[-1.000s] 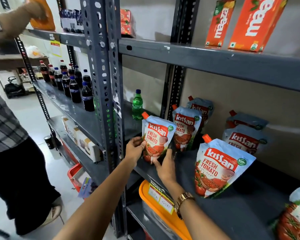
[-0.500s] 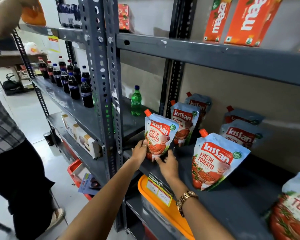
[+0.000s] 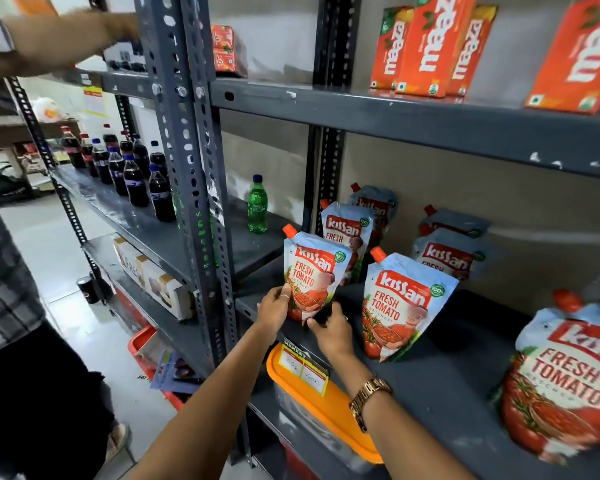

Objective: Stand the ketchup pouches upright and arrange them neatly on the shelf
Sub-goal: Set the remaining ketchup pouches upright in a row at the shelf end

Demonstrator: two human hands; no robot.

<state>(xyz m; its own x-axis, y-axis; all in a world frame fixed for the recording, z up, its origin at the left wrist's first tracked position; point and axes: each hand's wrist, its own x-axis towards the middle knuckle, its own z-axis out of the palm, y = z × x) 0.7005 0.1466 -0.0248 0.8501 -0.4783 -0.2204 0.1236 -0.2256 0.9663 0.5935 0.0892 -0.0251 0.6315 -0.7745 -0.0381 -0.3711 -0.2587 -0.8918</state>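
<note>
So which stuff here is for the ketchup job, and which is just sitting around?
For the job:
held ketchup pouch
left hand
right hand
front pouch
right-edge pouch
back pouches
shelf

Just sitting around:
green bottle
cola bottles
juice cartons
orange-lidded tub

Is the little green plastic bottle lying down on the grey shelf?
No, the green plastic bottle stands upright with its blue cap on top, alone on the grey metal shelf.

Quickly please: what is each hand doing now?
Left hand: closed on the front ketchup pouch.
Right hand: open, fingertips at the same pouch's base.
</note>
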